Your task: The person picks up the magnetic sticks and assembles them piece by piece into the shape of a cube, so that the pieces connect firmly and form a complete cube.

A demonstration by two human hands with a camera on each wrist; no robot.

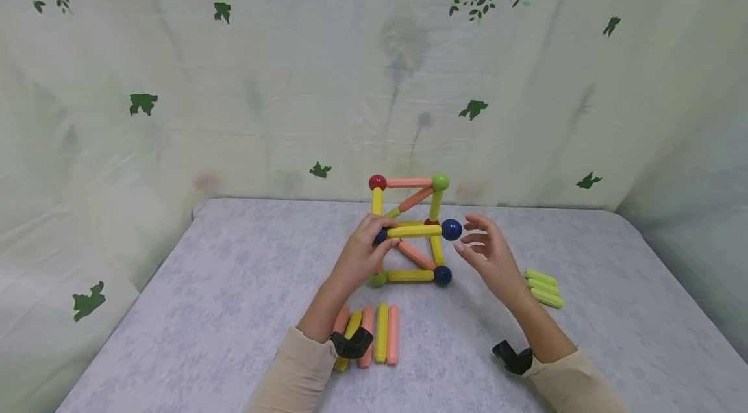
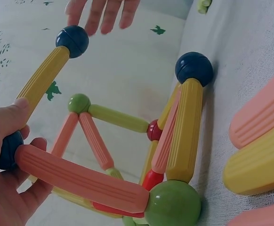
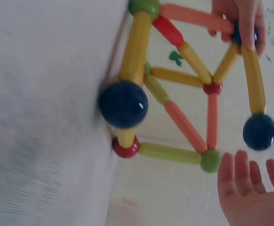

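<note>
My left hand (image 1: pixel 358 256) grips a blue ball (image 2: pixel 9 151) at the upper front corner of a stick-and-ball frame. From that ball a yellow stick (image 1: pixel 415 231) reaches rightward, ending in a second blue ball (image 1: pixel 452 229); my left thumb lies against the stick. A pink stick (image 2: pixel 80 178) joins the gripped ball to a green ball (image 2: pixel 172 205) low on the frame. My right hand (image 1: pixel 493 262), fingers spread and loosely bent, is just right of the second blue ball, apart from it in the right wrist view.
Behind my hands the frame continues with a red ball (image 1: pixel 377 182) and a green ball (image 1: pixel 441 182) on top. Loose pink sticks (image 1: pixel 393 335) and yellow sticks (image 1: pixel 382 334) lie near my left forearm. Several green sticks (image 1: pixel 545 289) lie right of my right wrist.
</note>
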